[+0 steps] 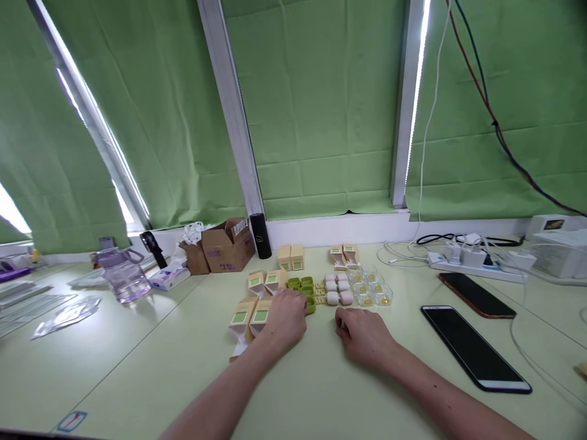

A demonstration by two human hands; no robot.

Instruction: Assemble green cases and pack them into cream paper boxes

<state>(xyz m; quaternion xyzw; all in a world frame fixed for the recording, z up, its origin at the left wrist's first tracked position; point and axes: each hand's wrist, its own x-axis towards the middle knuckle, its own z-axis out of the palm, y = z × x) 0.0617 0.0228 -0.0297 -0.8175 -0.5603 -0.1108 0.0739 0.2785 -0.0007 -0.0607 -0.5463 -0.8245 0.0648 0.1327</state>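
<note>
My left hand reaches to the group of small green cups, its fingers closed at the front left cup, which it mostly covers. My right hand rests on the table with its fingers curled and nothing visible in them. Right of the green cups lie small yellowish pieces in rows. Beside these are several pale pink rounded cases. Clear plastic shells with yellow centres stand farther right. Open cream cartons with green labels lie left of my left hand.
More cream cartons stand behind, with another opened pair to their right. Two phones and a power strip with cables are at right. A cardboard box, black cylinder and purple-lidded jug stand left.
</note>
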